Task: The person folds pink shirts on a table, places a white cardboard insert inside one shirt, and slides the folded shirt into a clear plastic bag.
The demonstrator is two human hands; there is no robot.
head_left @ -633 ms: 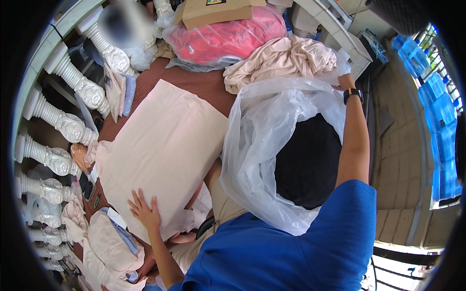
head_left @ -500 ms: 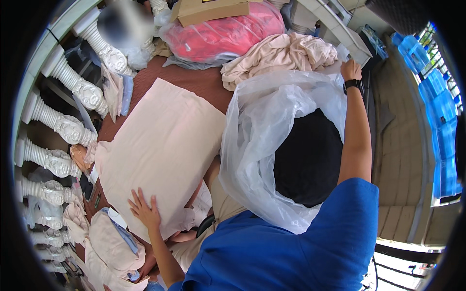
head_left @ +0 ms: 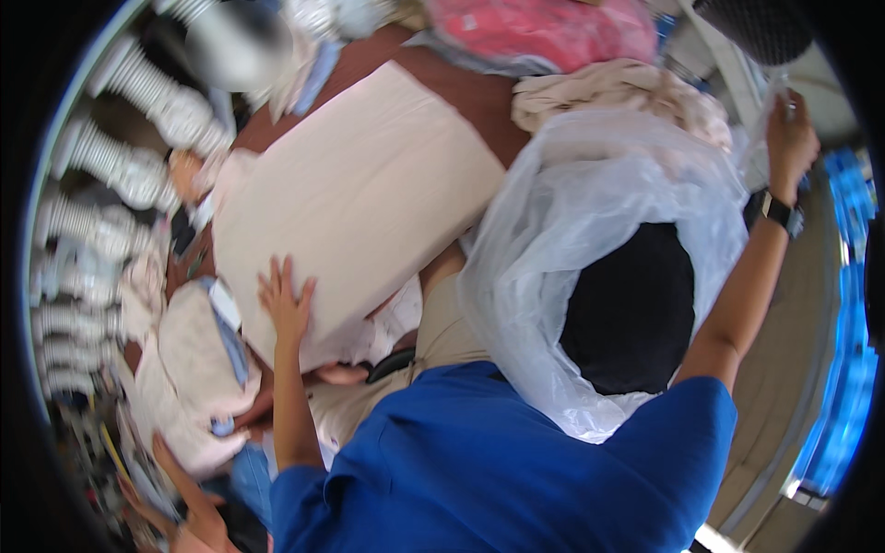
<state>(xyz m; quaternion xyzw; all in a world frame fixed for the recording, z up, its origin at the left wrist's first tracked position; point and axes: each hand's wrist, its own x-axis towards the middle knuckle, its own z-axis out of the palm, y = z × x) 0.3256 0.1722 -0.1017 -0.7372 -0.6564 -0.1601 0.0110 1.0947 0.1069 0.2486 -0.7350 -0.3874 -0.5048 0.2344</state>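
A thick block of pale pink fabric, perhaps a stack of folded pieces, lies on a brown cover. My left hand rests flat on its near edge, fingers spread. Out at the far right, my right hand is closed on a strip of clear plastic, partly hidden by its fingers. Between my arms a big translucent plastic bag gapes open, with black material inside. Behind the bag lies a crumpled pale pink cloth.
A red bundle in clear plastic sits at the back. White balusters line the left side. More pale fabric pieces lie at the lower left, near another person's arm. Blue water bottles stand at the right.
My right hand has reached farther out to the right, with plastic now showing in it. My left hand stays on the fabric block. The whole view has shifted, and another person's arms now show lower left.
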